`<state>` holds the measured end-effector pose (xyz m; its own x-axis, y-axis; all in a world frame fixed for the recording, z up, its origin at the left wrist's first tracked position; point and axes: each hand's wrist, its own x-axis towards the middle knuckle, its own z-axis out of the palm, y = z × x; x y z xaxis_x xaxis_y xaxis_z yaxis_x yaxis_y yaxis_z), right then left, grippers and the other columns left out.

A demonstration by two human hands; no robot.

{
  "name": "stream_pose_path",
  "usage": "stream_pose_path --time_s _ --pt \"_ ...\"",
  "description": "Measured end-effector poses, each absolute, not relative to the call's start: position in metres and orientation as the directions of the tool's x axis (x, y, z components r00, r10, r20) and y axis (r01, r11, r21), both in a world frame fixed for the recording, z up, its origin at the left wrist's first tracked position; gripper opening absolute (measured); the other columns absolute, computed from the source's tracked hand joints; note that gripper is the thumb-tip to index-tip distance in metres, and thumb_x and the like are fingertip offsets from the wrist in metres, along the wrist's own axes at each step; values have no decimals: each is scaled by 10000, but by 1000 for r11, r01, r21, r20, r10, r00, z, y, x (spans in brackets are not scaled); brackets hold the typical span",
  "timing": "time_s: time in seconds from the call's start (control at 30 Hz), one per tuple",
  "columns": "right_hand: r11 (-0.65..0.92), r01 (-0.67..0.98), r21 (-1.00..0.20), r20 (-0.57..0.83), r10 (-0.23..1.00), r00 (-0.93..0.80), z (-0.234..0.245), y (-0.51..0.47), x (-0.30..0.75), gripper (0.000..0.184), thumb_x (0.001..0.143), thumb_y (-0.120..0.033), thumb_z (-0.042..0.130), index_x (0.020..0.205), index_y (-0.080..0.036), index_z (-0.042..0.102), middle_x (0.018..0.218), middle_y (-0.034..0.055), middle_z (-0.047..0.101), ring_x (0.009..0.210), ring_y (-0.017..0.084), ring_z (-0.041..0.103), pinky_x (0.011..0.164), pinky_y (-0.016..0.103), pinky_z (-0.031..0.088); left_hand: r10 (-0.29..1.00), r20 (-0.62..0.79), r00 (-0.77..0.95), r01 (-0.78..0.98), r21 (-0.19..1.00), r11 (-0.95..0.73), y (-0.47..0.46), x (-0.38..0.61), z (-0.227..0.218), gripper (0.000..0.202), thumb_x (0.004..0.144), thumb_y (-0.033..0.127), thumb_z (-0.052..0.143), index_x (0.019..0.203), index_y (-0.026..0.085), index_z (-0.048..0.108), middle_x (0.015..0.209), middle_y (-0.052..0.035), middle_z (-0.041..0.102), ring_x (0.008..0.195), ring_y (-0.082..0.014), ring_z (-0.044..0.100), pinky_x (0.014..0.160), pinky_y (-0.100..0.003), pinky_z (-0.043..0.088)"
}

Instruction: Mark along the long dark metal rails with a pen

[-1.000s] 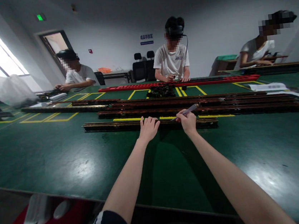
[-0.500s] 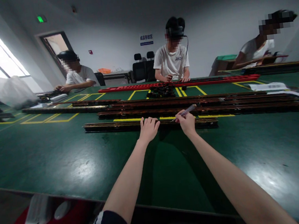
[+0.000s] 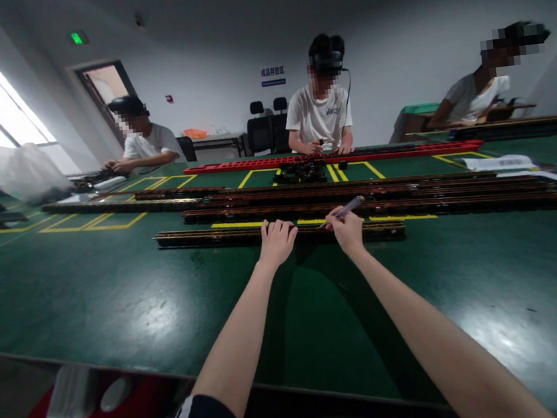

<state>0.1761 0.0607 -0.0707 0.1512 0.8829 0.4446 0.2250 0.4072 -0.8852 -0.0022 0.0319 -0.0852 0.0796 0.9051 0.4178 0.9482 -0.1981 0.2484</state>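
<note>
A long black strip with gold-coloured edges (image 3: 201, 238) lies crosswise on the green table in front of me. My left hand (image 3: 278, 242) rests on its middle, fingers spread over the top. In my right hand (image 3: 346, 230) is a slim pen-like tool (image 3: 351, 206) with a pale, clear-looking barrel. The tool slants, its back end up to the right and its thin tip down at the strip, between my two hands. Whether the tip touches the strip, I cannot tell.
More long dark strips (image 3: 448, 193) lie just behind. Farther back are a red slotted rail (image 3: 233, 166) and a heap of small black parts (image 3: 299, 172). Papers (image 3: 499, 162) lie at the right, a plastic bag (image 3: 36, 173) at the left. Several people sit around the table (image 3: 116, 288).
My hands, the pen-like tool and the strip stay almost where they were. At the far right, the co-worker's forearm and the item held there have moved lower.
</note>
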Motion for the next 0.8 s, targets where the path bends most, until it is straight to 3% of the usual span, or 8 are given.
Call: stream_pose_path --time_s 0.3,0.57,0.8 --pt "440 253 -862 461 887 26 -70 55 165 119 743 -306 588 664 -217 585 623 32 680 623 209 666 666 339 539 891 453 -42 951 292 -103 35 -8 -90 437 1013 389 237 1109 199 619 1169 -108 627 1177 -267 527 1148 -537 232" --pt "427 252 -868 447 894 23 -74 64 168 108 729 -295 613 664 -216 578 583 11 662 605 208 661 700 353 536 885 440 152 955 166 -247 32 -2 -89 393 1003 364 303 1282 239 550 1285 -71 604 1247 -239 487 1166 -480 225" --pt "433 235 -870 451 892 24 -77 67 169 106 726 -295 608 661 -218 575 579 9 652 609 211 661 684 347 528 890 426 160 957 154 -246 31 -1 -87 401 1008 371 289 1274 227 553 1269 -75 610 1214 -247 512 1116 -456 302"
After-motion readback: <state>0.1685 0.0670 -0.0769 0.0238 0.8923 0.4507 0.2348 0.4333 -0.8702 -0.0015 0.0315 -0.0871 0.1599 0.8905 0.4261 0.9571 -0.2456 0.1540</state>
